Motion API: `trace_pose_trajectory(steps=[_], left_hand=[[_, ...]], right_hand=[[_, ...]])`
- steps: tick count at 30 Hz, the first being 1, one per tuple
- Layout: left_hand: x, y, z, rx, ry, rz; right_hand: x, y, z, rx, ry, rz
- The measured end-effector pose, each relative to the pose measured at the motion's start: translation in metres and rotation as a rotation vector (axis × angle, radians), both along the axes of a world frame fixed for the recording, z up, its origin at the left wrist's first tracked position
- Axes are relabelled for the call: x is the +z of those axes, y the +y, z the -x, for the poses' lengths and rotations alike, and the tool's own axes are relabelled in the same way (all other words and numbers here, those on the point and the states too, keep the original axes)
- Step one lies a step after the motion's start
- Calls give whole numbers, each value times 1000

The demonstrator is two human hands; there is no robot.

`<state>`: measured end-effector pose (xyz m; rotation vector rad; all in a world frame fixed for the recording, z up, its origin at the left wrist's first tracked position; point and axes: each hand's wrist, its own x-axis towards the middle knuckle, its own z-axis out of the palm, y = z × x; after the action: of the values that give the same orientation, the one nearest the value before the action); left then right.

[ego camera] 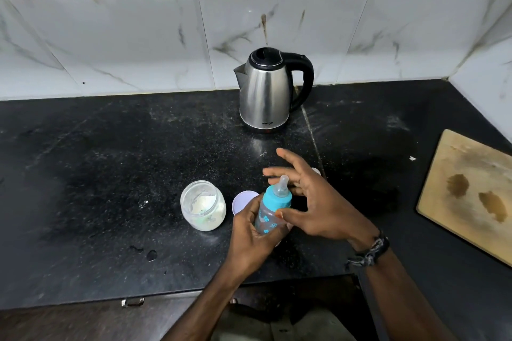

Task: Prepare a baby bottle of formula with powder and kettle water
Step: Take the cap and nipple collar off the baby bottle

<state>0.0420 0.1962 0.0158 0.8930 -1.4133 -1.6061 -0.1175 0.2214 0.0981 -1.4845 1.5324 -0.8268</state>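
Note:
A small baby bottle (270,217) with a blue collar (277,199) and a clear teat stands tilted above the black counter (110,174). My left hand (249,238) grips its body from the left. My right hand (313,202) is beside the collar with fingers spread straight, the thumb touching the bottle below the collar. An open glass jar of white powder (203,205) stands to the left of the bottle, and its white lid (242,201) lies between them. The steel kettle (268,91) with a black handle stands at the back by the wall.
A wooden cutting board (471,196) lies at the right edge of the counter. A small white object (316,171) peeks out behind my right hand. Drops of water (151,255) lie near the front edge. A drawer handle (133,302) shows below the counter.

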Motion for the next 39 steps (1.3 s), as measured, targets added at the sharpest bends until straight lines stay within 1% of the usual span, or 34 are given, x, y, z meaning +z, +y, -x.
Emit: trace_pose_trajectory(steps=[1, 2, 5, 6, 7, 8, 10, 12, 14, 15, 16, 19, 21, 23, 29, 32, 35, 39], left_hand=[[0, 0, -1, 1, -5, 8], [0, -1, -1, -3, -11, 24], [2, -3, -1, 2, -36, 94], [2, -3, 0, 4, -42, 108], [2, -3, 0, 5, -41, 112], [2, -2, -1, 6, -36, 109], [-1, -1, -3, 12, -29, 88], [-4, -1, -5, 16, -22, 62], [-5, -1, -6, 36, -21, 63], [-3, -2, -6, 39, -21, 75], [-2, -2, -6, 37, -22, 87], [-2, -3, -6, 23, -32, 102], [-2, -2, -5, 25, -33, 106], [-2, -1, -4, 32, -34, 124], [-7, -2, -6, 25, -11, 88], [-7, -2, -3, 49, -15, 75], [-13, -3, -1, 94, -51, 147], [-19, -6, 8, 102, -94, 185]], right_hand=[[0, 1, -1, -34, 5, 15], [2, 1, -3, -91, 66, 37], [6, 2, -17, -256, 430, 63], [6, 2, -21, -276, 509, 62], [4, 2, -24, -279, 516, 72], [2, 3, -25, -264, 455, 81], [-1, 4, -21, -192, 269, 65], [-3, 5, -14, -83, 141, 1], [-4, 6, -12, -64, 100, -4], [-4, 7, -14, -97, 124, 16], [-3, 7, -17, -146, 191, 46], [3, 8, -27, -291, 480, 83], [4, 9, -32, -335, 557, 101], [2, 10, -34, -327, 516, 155], [-10, 12, -19, -272, 110, 204], [-12, 14, -10, -314, -6, 243], [-18, 16, 5, -378, -55, 280], [-29, 19, 26, -478, -7, 308]])
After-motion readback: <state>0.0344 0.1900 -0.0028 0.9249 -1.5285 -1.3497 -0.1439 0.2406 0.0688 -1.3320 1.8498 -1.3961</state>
